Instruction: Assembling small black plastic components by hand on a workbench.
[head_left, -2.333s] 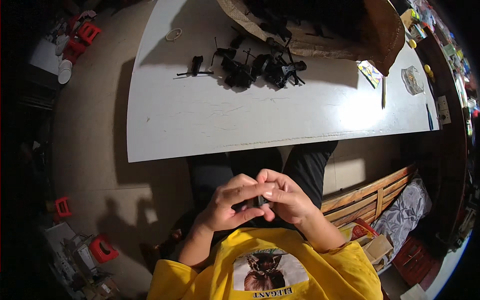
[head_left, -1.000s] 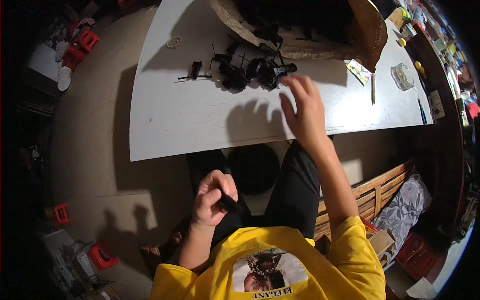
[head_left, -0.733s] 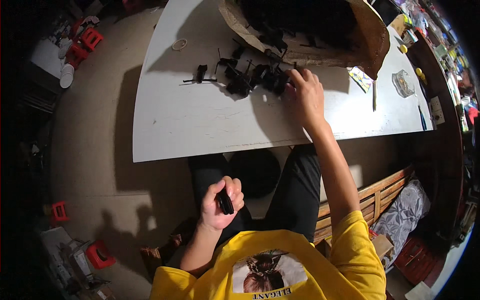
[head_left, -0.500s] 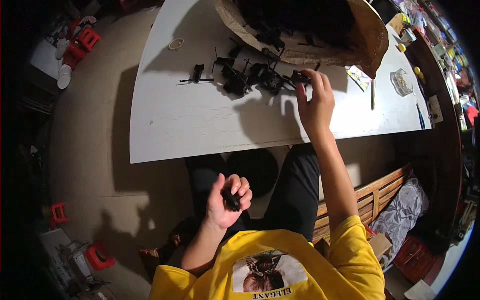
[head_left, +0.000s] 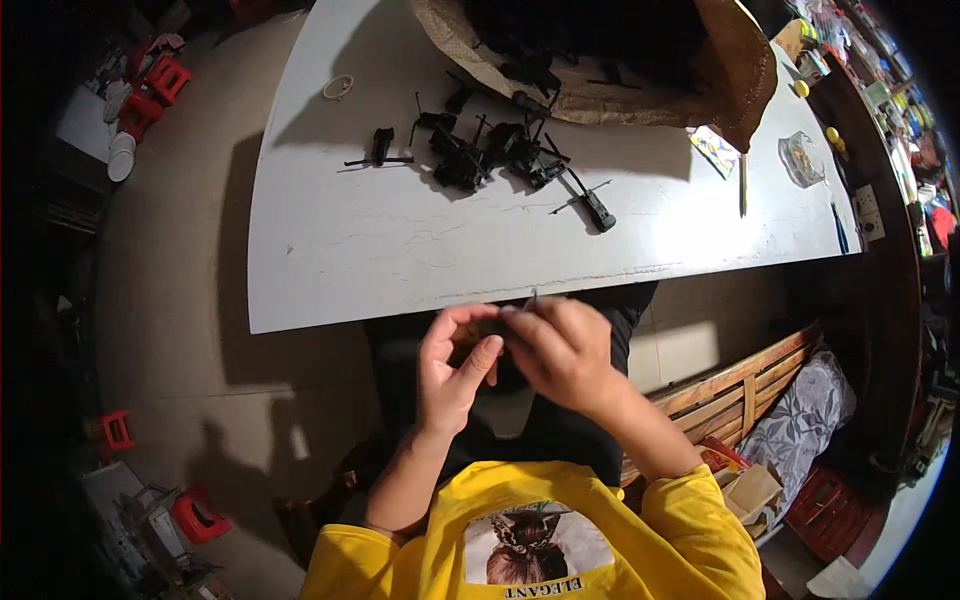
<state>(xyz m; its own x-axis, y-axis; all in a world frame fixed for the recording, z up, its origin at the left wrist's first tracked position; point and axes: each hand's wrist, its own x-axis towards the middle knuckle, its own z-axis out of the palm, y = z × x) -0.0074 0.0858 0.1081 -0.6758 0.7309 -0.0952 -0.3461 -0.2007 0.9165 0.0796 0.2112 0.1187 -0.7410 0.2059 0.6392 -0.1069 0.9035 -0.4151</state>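
My left hand (head_left: 455,370) is raised over my lap, thumb and fingers curled around a small black plastic part (head_left: 487,328), mostly hidden by the fingers. My right hand (head_left: 562,350) meets it from the right. Its fingers are pressed together at the same part, and a thin dark tip sticks up above them; motion blur hides the exact grip. Beyond the hands, on the white table, lies a loose pile of black plastic parts (head_left: 460,165) with thin rods. One similar black part (head_left: 598,213) lies nearer, and another (head_left: 381,147) lies left of the pile.
A large brown sack (head_left: 590,108) of black parts lies open at the table's far side. Right of it are a glass dish (head_left: 803,160), a thin stick (head_left: 743,185) and a small packet (head_left: 713,152). A wooden bench (head_left: 735,400) stands at my right.
My right hand has come back from the pile to my left hand, which has risen toward the table edge. A black part now lies on the table, closer to me than the pile.
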